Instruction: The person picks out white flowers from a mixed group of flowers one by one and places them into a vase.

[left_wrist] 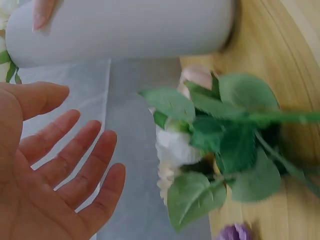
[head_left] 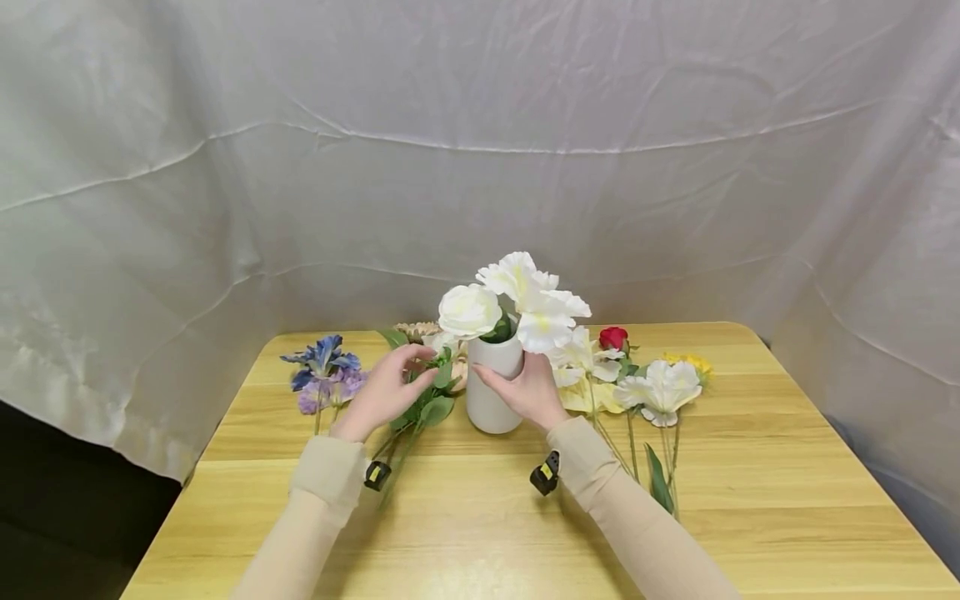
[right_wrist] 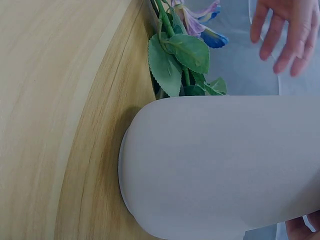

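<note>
A white vase [head_left: 489, 410] stands upright mid-table, holding a white rose [head_left: 470, 311] and a ruffled white flower [head_left: 551, 317]. My right hand [head_left: 534, 393] grips the vase from its right side, thumb across the front; in the right wrist view the vase [right_wrist: 215, 160] fills the lower part. To the vase's left, my left hand [head_left: 384, 393] hovers with relaxed, spread fingers and an empty palm, as the left wrist view shows of the hand [left_wrist: 70, 185]. Beside it lie green-leaved stems [left_wrist: 225, 145] with pale blooms at their heads.
Blue [head_left: 324, 357] and purple flowers [head_left: 341, 388] lie at the table's left. Right of the vase are a red rose [head_left: 613, 337], white flowers [head_left: 663, 390] and yellow blooms [head_left: 701, 365], stems toward the front. A grey cloth [head_left: 480, 200] hangs behind the wooden table [head_left: 765, 467].
</note>
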A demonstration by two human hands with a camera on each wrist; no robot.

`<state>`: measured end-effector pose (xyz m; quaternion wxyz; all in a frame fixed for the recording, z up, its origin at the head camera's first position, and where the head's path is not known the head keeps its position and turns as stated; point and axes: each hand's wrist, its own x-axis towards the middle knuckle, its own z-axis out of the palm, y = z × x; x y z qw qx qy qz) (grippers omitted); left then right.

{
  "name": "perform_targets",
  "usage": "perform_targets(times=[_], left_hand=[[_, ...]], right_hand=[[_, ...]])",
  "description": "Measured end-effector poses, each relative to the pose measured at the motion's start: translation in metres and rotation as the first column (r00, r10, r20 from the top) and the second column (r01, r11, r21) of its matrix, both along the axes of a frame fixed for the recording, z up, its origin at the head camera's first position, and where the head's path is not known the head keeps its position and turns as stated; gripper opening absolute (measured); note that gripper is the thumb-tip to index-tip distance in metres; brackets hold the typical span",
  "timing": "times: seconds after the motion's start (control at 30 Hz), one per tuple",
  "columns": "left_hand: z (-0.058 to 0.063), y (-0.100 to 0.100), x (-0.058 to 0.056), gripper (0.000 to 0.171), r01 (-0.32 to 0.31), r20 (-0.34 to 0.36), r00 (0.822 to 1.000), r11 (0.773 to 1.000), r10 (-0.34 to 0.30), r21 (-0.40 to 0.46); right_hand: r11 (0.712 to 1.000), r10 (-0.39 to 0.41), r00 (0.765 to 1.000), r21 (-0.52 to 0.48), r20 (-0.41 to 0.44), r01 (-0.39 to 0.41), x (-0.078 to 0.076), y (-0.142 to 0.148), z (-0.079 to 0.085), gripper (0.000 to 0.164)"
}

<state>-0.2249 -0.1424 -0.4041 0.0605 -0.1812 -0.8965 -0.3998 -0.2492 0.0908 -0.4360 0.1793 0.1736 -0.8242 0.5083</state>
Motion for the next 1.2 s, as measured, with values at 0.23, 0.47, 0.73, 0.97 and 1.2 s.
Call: perform_targets(times=[0.23, 0.47, 0.73, 0.97, 1.2], left_hand=[[-0.005, -0.015, 0.007, 0.032, -0.074, -0.072, 0.995, 0.986, 0.064, -0.151], [-0.012, -0.028, 0.01, 0.029, -0.104, -0.106, 0.991, 0.956, 0.077, -0.275], [-0.018, -0.033, 0.02, 0.018, -0.109, -0.065, 0.994, 0.922, 0.091, -0.373], [-0.033, -0.02, 0.023, 0.012, -0.07, 0.002, 0.997, 0.928, 0.076, -0.365], [-0.045, -0.009, 0.021, 0.018, -0.074, 0.042, 0.994, 0.911, 0.1, -0.405]], right_hand=[[1.0, -0.007, 1.0, 0.0, -0.016, 0.007, 0.0, 0.0, 0.001, 0.051], [1.0, -0.012, 1.0, 0.005, -0.001, 0.012, -0.001, 0.0, 0.002, 0.049], [1.0, -0.019, 1.0, 0.017, -0.014, 0.02, 0.0, 0.0, 0.0, 0.05], [1.0, -0.025, 1.0, 0.015, -0.006, 0.025, 0.001, 0.0, 0.001, 0.049], [1.0, -0.014, 1.0, 0.009, 0.005, 0.014, 0.003, 0.0, 0.003, 0.05]])
